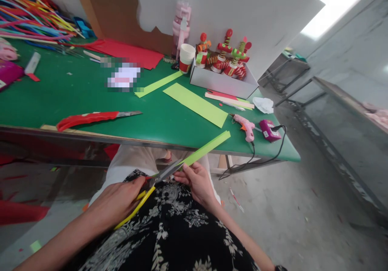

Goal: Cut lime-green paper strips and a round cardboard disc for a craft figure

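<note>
My left hand (125,198) is wrapped around the yellow handles of a pair of scissors (165,173). The blades point up and to the right, over my lap. Between thumb and fingers, my right hand (197,182) pinches a folded light green paper strip (209,146). The strip's lower end meets the scissor blades; its far end reaches over the table edge. A wider green paper rectangle (195,105) and a narrow green strip (159,84) lie on the green table (169,121). Whether the blades are cutting the paper cannot be made out.
A red-handled knife (97,118) lies near the table's front edge. At right are a pink glue gun (245,126) and a purple box (269,130) with a cable. Behind stand paper cups (187,56) and a white box (224,83) of paper figures. Red sheets (130,52) lie further back.
</note>
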`<state>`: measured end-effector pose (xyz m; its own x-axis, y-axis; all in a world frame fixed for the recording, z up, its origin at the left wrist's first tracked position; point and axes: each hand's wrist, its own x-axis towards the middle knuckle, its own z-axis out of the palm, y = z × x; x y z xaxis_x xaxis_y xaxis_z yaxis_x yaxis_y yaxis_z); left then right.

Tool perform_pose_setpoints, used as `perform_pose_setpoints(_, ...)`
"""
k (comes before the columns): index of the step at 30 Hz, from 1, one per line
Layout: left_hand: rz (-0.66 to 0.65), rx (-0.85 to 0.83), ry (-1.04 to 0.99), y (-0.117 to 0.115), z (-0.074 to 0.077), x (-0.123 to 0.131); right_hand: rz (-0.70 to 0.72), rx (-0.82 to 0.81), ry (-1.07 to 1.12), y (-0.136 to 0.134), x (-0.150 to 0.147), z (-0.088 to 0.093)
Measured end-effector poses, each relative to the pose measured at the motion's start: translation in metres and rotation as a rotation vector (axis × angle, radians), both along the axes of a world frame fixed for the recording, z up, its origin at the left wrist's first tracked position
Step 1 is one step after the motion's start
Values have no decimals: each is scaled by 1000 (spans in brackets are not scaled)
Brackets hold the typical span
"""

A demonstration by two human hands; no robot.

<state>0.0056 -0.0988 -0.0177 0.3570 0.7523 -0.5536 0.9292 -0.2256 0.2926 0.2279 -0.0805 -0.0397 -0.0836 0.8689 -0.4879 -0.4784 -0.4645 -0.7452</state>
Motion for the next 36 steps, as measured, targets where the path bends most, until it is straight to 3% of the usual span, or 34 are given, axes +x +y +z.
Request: perform_pose_setpoints(36, -11, 9, -10, 4, 2, 3, 19, 21, -13, -1, 0, -2)
